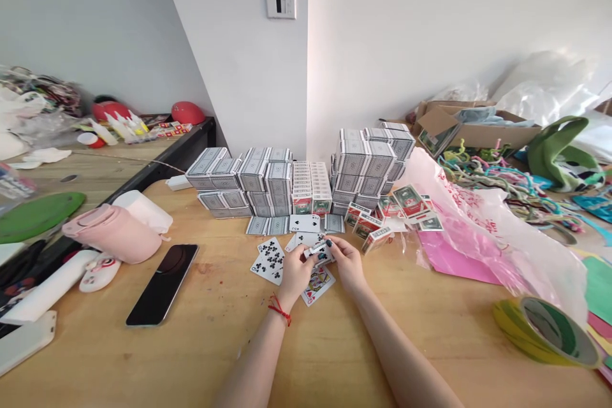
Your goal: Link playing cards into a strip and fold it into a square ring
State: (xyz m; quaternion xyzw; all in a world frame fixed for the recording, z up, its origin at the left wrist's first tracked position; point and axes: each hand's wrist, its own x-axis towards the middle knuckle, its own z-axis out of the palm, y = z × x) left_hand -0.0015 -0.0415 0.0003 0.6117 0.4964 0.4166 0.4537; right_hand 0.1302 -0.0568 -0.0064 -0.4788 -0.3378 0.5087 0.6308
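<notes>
My left hand [296,273] is closed on a small white-ended playing-card box [314,248], which it holds just above the table. The fingers of my right hand [346,260] pinch the other end of the same box; much of it is hidden by the fingers. Beneath and around the hands lie loose face-up cards: club cards [270,259] at the left, a queen of hearts [317,285] in front, and a two of spades [305,223] behind. Several face-down cards [268,225] lie beside the two of spades.
Behind stand stacks of grey-backed card decks [265,172] and a double column of card boxes [312,186]. More boxes [368,224] lie right of my hands, near crumpled plastic [459,204]. A phone [162,285], pink bottle [117,233] and tape roll [545,331] flank the work area.
</notes>
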